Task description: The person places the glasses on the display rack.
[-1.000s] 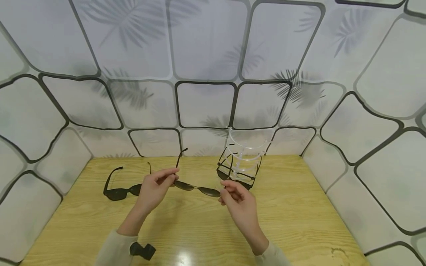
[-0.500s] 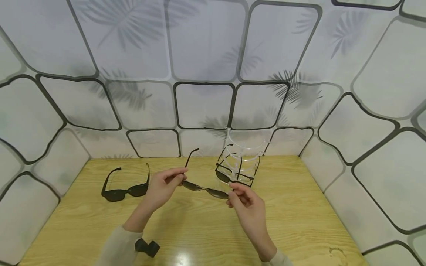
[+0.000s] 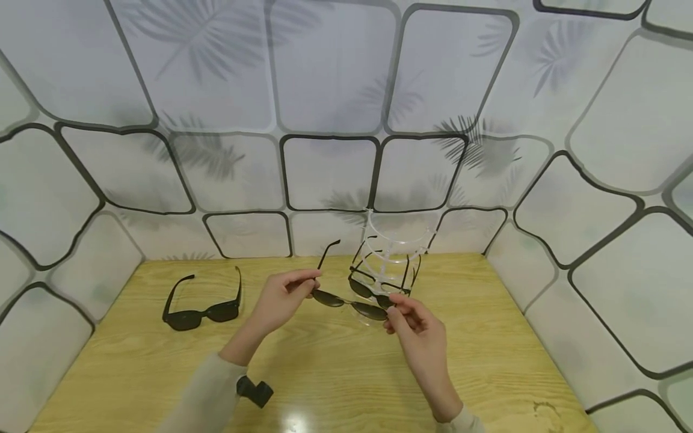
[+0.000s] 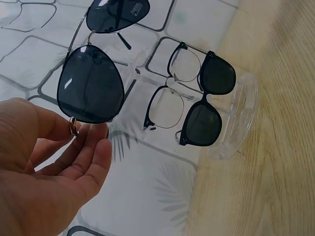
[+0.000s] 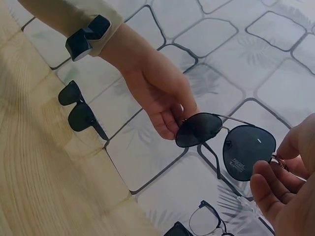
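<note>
Between both hands a pair of dark aviator sunglasses (image 3: pixel 370 311) is held up above the table, temples unfolded and pointing away. The left hand (image 3: pixel 283 300) pinches the hinge at one end, thumb against fingers. At the other hinge the right hand (image 3: pixel 421 331) pinches likewise. In the right wrist view the sunglasses (image 5: pixel 248 151) show a thin double bridge and small print on one lens. Just behind them stands a clear display rack (image 3: pixel 397 240) bearing thin-rimmed eyeglasses (image 4: pixel 165 107) and, below these, black sunglasses (image 4: pixel 203 120). The held sunglasses partly overlap the rack in the head view.
Another pair of black sunglasses (image 3: pixel 203 316) lies with temples unfolded on the wooden table (image 3: pixel 346 385), left of the hands. Patterned panels (image 3: pixel 330 174) close off the back and both sides. A small black device (image 3: pixel 254 391) is strapped at the left wrist.
Both hands have moved right together with the aviator sunglasses, bringing them in front of the display rack. The black sunglasses on the table are now fully visible. Both grips stay the same.
</note>
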The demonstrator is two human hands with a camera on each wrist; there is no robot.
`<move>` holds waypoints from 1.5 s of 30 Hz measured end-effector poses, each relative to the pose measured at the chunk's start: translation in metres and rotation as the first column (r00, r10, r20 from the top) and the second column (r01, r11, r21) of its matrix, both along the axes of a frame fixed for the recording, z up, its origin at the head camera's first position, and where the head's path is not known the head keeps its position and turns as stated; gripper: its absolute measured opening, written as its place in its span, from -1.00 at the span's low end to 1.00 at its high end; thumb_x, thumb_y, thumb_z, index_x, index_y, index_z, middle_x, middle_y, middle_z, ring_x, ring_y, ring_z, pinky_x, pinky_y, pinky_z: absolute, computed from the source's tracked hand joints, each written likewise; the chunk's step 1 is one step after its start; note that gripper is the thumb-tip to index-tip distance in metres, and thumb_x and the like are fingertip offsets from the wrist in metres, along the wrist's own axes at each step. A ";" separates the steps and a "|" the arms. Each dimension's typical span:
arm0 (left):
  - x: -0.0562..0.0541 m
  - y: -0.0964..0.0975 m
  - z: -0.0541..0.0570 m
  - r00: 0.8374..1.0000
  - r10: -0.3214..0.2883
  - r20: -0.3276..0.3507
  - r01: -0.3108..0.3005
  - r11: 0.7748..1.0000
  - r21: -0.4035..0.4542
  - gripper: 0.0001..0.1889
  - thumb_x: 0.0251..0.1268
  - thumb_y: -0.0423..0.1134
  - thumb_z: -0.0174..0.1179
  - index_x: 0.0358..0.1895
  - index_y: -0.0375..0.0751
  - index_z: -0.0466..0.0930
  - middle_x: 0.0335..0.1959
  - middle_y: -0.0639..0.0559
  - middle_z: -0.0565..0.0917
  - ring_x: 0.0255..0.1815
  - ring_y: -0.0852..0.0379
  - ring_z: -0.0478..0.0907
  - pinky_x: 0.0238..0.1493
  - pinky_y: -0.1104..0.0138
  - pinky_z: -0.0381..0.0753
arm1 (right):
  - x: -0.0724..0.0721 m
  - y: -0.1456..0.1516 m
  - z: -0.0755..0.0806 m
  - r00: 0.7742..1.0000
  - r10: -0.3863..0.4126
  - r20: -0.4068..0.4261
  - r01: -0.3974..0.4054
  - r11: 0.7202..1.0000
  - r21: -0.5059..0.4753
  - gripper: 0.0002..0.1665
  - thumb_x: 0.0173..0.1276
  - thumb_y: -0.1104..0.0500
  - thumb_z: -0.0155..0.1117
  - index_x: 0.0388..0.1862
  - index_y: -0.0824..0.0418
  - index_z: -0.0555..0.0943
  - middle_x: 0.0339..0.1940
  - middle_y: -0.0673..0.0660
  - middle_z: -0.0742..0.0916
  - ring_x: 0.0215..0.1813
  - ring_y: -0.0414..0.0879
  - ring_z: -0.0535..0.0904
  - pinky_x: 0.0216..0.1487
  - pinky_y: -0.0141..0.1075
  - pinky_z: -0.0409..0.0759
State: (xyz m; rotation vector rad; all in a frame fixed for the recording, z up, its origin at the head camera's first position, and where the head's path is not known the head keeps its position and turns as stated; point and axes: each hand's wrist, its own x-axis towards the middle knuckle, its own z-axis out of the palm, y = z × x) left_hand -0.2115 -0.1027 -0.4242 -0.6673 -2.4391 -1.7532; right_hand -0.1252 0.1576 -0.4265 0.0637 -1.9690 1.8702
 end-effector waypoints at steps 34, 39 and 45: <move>-0.044 0.047 0.016 1.000 0.016 0.024 -0.016 1.000 -0.002 -0.70 0.64 -0.37 0.10 0.24 -0.27 0.73 -0.02 -0.21 0.82 -0.02 -0.09 0.78 0.02 0.18 0.80 | -0.034 0.031 0.001 0.992 -0.105 0.068 0.104 0.994 0.013 -0.76 0.48 0.43 0.28 0.05 0.34 0.75 -0.43 0.02 0.74 -0.43 -0.21 0.72 -0.32 -0.35 0.75; -0.050 0.051 0.014 0.999 0.034 0.036 -0.034 0.999 -0.019 -0.69 0.63 -0.37 0.09 0.23 -0.26 0.74 -0.03 -0.20 0.82 -0.03 -0.08 0.78 0.01 0.21 0.80 | -0.037 0.033 0.002 0.991 -0.107 0.082 0.107 0.994 0.010 -0.77 0.50 0.40 0.28 0.06 0.37 0.74 -0.42 0.01 0.74 -0.42 -0.23 0.72 -0.31 -0.37 0.75; -0.053 0.055 0.014 0.999 0.045 0.011 -0.045 0.998 -0.041 -0.70 0.61 -0.39 0.10 0.22 -0.28 0.74 -0.03 -0.22 0.82 -0.06 -0.07 0.78 -0.02 0.19 0.79 | -0.045 0.035 0.000 0.990 -0.109 0.087 0.109 0.994 0.000 -0.78 0.51 0.39 0.27 0.05 0.38 0.73 -0.41 0.05 0.74 -0.41 -0.22 0.73 -0.30 -0.35 0.76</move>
